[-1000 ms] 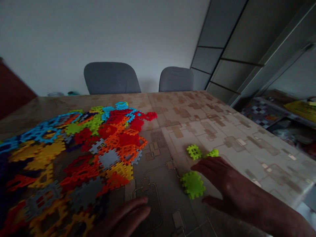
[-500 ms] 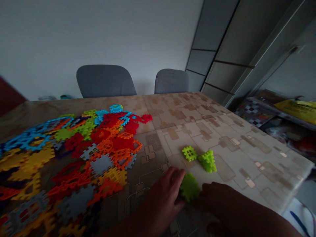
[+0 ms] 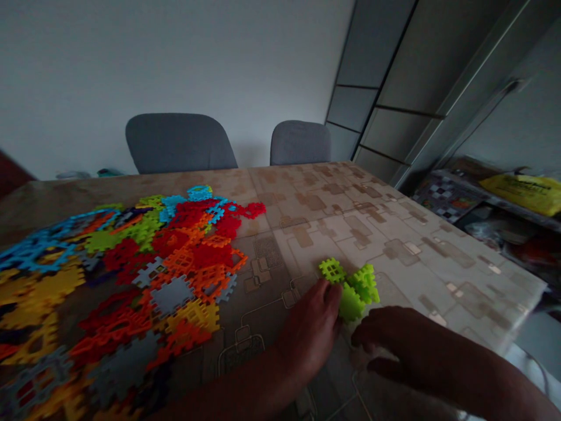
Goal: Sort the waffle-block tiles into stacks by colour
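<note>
Near the table's middle, my left hand (image 3: pixel 313 321) has its fingers curled at the left edge of a solid lime-green interlocking square tile (image 3: pixel 352 302); its thumb is hidden. Just behind that tile lie a green window-grid tile (image 3: pixel 332 270) and a small green joined piece (image 3: pixel 367 283) with upright toothed sides. The solid tile is close against the joined piece; whether they are linked I cannot tell. My right hand (image 3: pixel 394 336) is just right of and nearer than the tile, fingers bent and thumb apart, with nothing visible in it.
A big heap of toothed plastic tiles (image 3: pixel 170 295) in red, orange, yellow, grey, blue and green covers the table's left side. Two grey chairs (image 3: pixel 179 143) stand behind the patterned tablecloth (image 3: pixel 315 199). At the right, a shelf holds a yellow bag (image 3: pixel 526 192).
My left hand came in from the lower left to the solid green tile, which moved back toward the other green pieces. My right hand drew back from the joined piece, then off the tile.
</note>
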{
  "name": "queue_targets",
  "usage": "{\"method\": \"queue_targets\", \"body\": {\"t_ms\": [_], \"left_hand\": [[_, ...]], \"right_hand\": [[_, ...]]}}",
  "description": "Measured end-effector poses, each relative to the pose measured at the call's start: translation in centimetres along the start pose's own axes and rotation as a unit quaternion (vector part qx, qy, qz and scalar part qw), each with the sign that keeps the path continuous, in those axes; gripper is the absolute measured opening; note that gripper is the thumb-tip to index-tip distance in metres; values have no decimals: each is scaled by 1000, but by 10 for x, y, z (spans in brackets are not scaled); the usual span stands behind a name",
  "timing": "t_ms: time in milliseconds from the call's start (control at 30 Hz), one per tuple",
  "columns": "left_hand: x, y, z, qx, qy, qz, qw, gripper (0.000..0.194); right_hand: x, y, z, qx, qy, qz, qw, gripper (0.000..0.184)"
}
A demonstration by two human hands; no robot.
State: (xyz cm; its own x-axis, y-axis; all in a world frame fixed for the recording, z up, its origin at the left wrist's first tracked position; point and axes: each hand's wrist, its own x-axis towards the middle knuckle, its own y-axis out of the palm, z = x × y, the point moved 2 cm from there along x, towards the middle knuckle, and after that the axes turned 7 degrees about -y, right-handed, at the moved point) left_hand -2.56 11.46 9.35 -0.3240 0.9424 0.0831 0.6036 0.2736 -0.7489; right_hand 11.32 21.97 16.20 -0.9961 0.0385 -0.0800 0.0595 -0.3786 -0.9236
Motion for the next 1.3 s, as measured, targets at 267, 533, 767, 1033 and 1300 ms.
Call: {"method": "queue_targets", "body": {"t_ms": [267, 533, 767, 1033, 1300], "left_hand": [[3, 3, 1, -9, 9, -28, 1000, 59], [-5, 3, 12, -46, 20, -57, 997, 69], [1, 6, 13, -59, 18, -69, 996, 70], [3, 0, 19, -61, 31, -69, 995, 72], [7, 8, 21, -55, 47, -79, 994, 62]], "right_hand": [[25, -51, -61, -23, 28, -146, 989, 28], [42, -27, -86, 4, 28, -98, 995, 42], [55, -15, -92, 30, 34, -37, 998, 51], [59, -9, -88, 16, 31, -32, 999, 47], [59, -5, -93, 7, 24, -41, 999, 47]]}}
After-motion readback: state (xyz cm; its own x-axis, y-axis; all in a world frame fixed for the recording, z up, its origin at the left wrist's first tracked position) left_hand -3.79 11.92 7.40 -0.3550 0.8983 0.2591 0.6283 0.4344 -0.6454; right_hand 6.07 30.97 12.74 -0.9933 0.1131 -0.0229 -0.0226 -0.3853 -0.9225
